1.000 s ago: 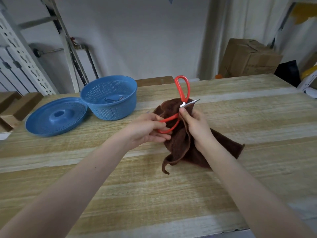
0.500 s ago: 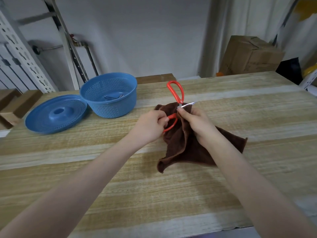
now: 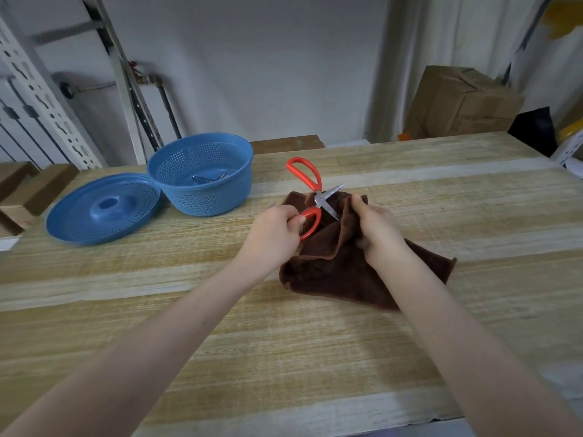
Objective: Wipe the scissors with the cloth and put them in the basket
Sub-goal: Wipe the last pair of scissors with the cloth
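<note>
Red scissors (image 3: 318, 199), cloth (image 3: 331, 272) between 2 hands (image 3: 273, 236)

Both bare forearms extended forward; left hand (image 3: 274, 236) curled round red-handled steel scissors (image 3: 319, 199), right hand (image 3: 377, 230) gripping bunched brown cloth (image 3: 331, 269).

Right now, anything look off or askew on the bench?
Only the scissors: blades splayed open, bare edges close to the right hand gripping the cloth. The left hand holds one red handle. The lid lies off beside the basket, fine for the task.
</note>
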`<state>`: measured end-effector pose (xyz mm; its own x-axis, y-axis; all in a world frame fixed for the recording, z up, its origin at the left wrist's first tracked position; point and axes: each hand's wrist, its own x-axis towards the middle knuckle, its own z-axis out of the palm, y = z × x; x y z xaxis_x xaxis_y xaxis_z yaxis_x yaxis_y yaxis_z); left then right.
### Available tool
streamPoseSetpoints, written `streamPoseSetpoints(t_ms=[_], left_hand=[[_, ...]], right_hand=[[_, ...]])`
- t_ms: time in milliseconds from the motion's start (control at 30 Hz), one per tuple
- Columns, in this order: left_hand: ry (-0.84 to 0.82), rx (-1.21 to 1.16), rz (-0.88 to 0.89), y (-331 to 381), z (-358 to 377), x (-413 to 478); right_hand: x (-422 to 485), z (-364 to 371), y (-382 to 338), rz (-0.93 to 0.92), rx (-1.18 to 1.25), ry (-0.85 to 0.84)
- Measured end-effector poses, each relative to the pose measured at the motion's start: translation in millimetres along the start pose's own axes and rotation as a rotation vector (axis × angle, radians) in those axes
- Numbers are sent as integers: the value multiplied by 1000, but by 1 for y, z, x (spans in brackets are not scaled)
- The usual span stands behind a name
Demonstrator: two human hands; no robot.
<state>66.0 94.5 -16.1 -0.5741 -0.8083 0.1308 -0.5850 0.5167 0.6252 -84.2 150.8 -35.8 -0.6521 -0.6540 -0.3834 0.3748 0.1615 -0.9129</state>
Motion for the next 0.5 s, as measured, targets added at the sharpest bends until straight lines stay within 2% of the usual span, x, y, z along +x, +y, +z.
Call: streamPoseSetpoints(t_ms=[167, 267, 367, 500], left_hand=[[-6, -12, 52, -2, 0, -2], [-9, -4, 83, -1, 1, -3], [10, 10, 130, -1, 1, -4], [9, 27, 179, 1, 5, -6]], right_hand=[[-1, -7, -7, 79, 286, 10], [-13, -8, -7, 41, 428, -142], [-23, -6, -2, -75, 252, -322], [-15, -4, 4, -218, -49, -165]])
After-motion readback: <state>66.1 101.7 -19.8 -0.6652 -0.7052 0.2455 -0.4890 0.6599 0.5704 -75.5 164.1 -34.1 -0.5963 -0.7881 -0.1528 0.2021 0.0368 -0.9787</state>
